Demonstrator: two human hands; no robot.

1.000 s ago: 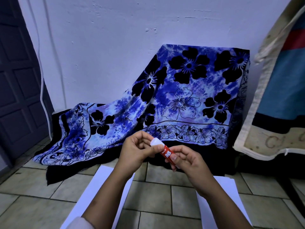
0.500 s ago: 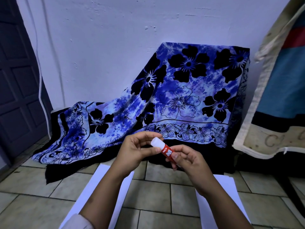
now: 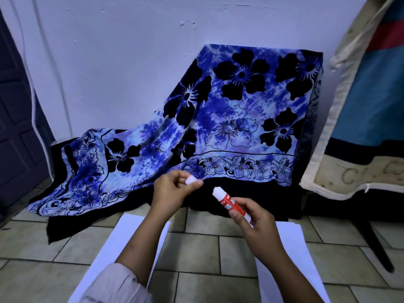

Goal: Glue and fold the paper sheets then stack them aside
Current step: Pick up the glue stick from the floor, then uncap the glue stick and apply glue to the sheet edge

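Note:
My right hand (image 3: 253, 221) grips a red and white glue stick (image 3: 229, 203) by its lower end, its uncapped white tip pointing up and left. My left hand (image 3: 172, 191) pinches the white cap (image 3: 190, 179) between thumb and fingers, a little apart from the stick's tip. Both hands hover above the tiled floor. A white paper sheet (image 3: 113, 250) lies on the floor under my left forearm. A second white paper sheet (image 3: 301, 256) lies to the right, partly hidden by my right arm.
A blue floral cloth (image 3: 218, 127) drapes over something against the white wall ahead, spilling onto the floor at left. A dark door (image 3: 15, 119) stands at far left. A mattress-like padded object (image 3: 367, 106) leans at right over a dark stand leg (image 3: 376, 243).
The cap has come off the glue stick: my left hand pulled it away to the left while my right hand kept the stick, now slightly lower and to the right.

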